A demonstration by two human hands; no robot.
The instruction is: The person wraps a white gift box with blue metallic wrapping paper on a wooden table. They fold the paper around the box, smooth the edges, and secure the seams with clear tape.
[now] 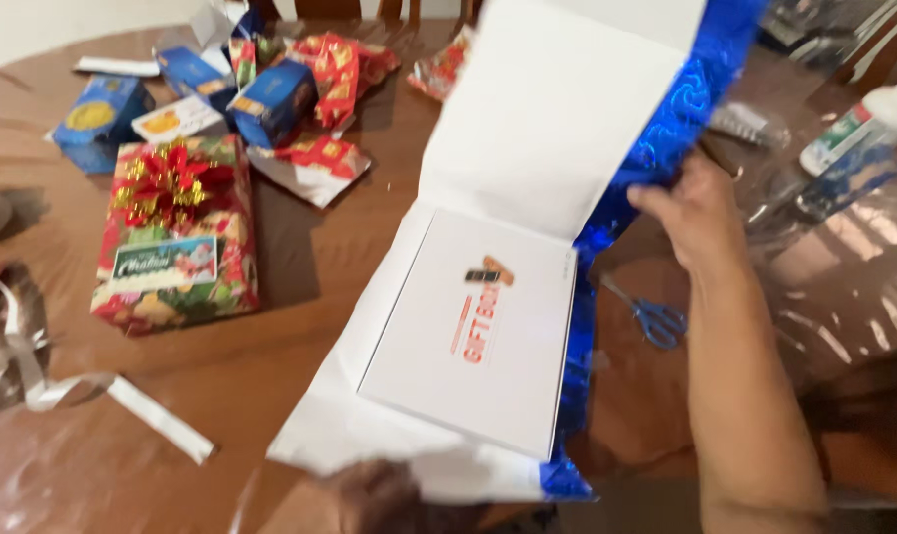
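A flat white gift box (478, 331) lies on a sheet of wrapping paper (557, 109), white inside and shiny blue outside. My right hand (690, 213) grips the blue edge of the sheet at its right side and lifts the far part up over the box. At the bottom of the view my left hand (374, 494) holds the near edge of the paper; it is blurred and partly hidden under the sheet.
On the brown table (300, 356), a wrapped present (176, 237) with a red and gold bow lies at left. Blue boxes (270, 99) and wrapping scraps lie behind it, white ribbon (122, 400) at near left. Blue-handled scissors (656, 318), clear cellophane and a white bottle (858, 124) lie at right.
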